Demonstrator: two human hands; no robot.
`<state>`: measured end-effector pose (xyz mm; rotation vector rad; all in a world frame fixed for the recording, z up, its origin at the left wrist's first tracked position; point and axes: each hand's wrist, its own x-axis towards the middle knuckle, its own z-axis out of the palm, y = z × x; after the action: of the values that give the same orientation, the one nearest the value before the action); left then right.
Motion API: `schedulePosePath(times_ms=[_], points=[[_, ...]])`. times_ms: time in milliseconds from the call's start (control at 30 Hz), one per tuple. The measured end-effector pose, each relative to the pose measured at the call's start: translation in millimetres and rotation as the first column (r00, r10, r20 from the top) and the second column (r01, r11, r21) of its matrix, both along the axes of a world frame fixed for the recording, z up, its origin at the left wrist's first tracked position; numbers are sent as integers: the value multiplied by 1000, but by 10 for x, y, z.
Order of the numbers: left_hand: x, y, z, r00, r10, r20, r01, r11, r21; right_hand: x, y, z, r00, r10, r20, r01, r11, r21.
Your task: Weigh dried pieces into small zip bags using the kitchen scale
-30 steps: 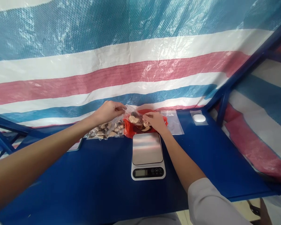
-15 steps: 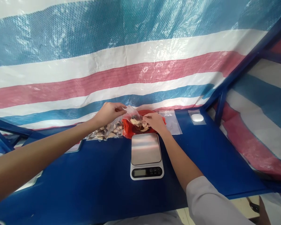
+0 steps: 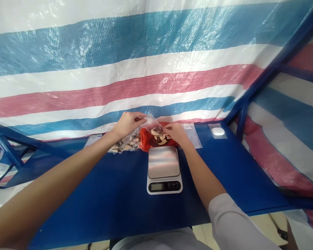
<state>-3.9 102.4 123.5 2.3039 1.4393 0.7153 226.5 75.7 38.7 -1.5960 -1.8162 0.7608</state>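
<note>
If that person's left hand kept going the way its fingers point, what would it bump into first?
The left hand points rightward, and its fingertips seem to be at the clear plastic bag, so that comes first. The right hand lies just beyond, though depth is hard to judge here.

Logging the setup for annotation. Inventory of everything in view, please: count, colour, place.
clear bag: 1, transparent, lifted between both hands, pale-brown pieces inside
red plastic: 1, red, on table behind scale
second clear bag: 1, pale-brown pieces inside, left of red plastic
digital scale: 1, steel top, white base, on table
flat clear sleeve: 1, right of right hand
white oval object: 1, in clear wrapper, far right
card: 1, pale, far left
table: 1, blue
striped tarp: 1, blue, white, red, behind table
metal frame: 1, blue, right
left hand: bare, on clear bag
right hand: bare, on clear bag, grey sleeve
</note>
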Motion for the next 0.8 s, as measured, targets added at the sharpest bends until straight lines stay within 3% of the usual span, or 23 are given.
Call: schedulePosePath(times_ms=[133,233,333,633,800], points=[[82,-33,-20,999,-25,32,25,999,23,60,-9,17,982,2,-188,-13,998,-57],[133,-35,-35,998,-50,48,49,998,38,96,-1,11,926,-39,-376,-19,989,-148],[171,-19,-41,995,-46,90,43,998,39,134,7,14,885,-70,-460,-32,977,-209],[321,25,-42,985,-51,164,46,998,37,255,10,52,962,-74,-263,28,984,-176],[259,26,-84,991,-22,128,21,1000,14,282,16,23,982,-81,-170,53,985,-163]])
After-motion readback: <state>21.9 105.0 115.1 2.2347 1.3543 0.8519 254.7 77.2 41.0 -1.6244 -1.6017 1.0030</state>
